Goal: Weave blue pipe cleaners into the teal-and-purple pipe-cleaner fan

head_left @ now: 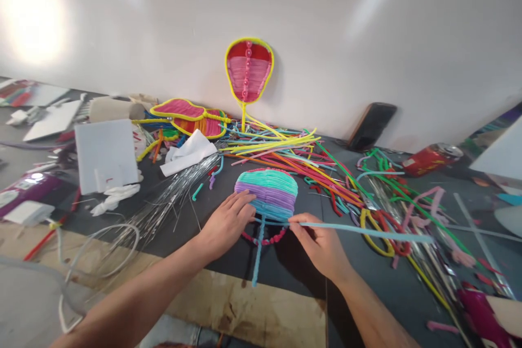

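A small fan (266, 194) made of pipe cleaners lies in front of me, with mint, purple and blue bands. A red-pink rim curves below the filled part, and a twisted blue handle (257, 266) points toward me. My left hand (229, 222) grips the fan's left side, fingertips on its purple and blue bands. Between the thumb and finger of my right hand (316, 242) is a light blue pipe cleaner (367, 231). One end crosses the fan beneath the blue band; its long free end sticks out to the right.
A finished pink-and-red fan (248, 70) with a yellow rim stands against the white board (163, 27). Loose pipe cleaners (281, 147) and silver wires (175, 190) spread behind my hands. Scissors (377, 228), a phone (373, 126) and a red can (431, 159) are at right.
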A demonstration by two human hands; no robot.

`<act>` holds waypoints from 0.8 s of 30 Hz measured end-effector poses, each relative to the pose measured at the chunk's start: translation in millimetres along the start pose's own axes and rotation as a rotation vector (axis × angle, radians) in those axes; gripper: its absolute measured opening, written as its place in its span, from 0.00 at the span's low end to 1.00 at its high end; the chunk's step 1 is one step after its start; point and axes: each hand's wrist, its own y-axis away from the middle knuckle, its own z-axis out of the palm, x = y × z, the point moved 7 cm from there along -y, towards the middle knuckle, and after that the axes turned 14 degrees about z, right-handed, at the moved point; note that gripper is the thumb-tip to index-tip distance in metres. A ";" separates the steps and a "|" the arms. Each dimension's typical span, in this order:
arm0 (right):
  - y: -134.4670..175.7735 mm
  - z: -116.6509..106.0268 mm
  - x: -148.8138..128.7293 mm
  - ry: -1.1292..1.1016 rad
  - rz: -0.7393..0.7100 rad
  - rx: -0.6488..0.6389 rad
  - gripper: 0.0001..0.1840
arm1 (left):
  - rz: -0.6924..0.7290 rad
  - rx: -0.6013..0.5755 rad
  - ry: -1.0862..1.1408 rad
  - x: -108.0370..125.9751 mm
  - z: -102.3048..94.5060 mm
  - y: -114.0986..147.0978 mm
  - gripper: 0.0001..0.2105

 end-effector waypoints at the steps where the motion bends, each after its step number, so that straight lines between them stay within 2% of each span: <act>1: 0.6 2.5 -2.5 0.036 -0.055 -0.009 0.11 | 0.009 0.007 0.004 -0.4 -1.1 -0.5 0.09; 4: 3.1 8.0 -6.8 0.103 -0.151 -0.037 0.08 | 0.032 0.028 0.013 -1.4 -6.3 -2.8 0.09; 9: 2.4 -4.9 -3.3 0.055 -0.044 0.067 0.09 | -0.009 0.091 0.088 -7.1 -12.7 -3.8 0.11; 11: 2.1 -7.9 -4.8 0.062 -0.049 0.095 0.08 | -0.042 0.121 0.120 -9.2 -12.9 -2.5 0.09; 17: 1.6 8.8 -10.0 0.290 -0.212 0.004 0.07 | -0.101 0.155 0.190 -9.9 -17.8 -3.8 0.09; 24: 2.3 15.2 -7.5 0.386 -0.224 -0.009 0.07 | -0.132 0.108 0.220 -9.8 -26.1 -7.6 0.08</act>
